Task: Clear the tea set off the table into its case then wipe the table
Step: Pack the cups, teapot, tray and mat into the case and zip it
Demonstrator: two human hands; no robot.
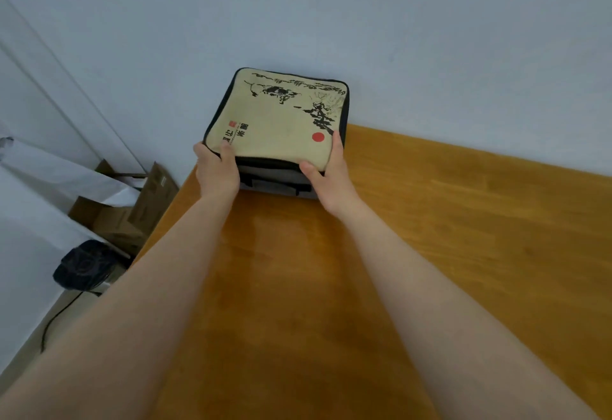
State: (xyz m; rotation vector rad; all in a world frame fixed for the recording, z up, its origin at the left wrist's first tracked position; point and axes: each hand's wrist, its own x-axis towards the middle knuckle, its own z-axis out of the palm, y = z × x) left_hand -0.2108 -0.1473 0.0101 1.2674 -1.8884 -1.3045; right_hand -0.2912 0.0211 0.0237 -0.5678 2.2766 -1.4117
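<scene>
Head view: two hands grip one closed case (281, 121) at frame centre, far corner of the desk (430, 220); left hand (217, 171) curled on its left near corner, right hand (326, 174) on the right, thumbs on lid

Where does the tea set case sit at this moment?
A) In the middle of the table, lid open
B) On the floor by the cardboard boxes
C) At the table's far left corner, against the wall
C: the case rests on the table's far left corner by the wall, lid closed, with the left hand and right hand gripping its near corners.
</scene>
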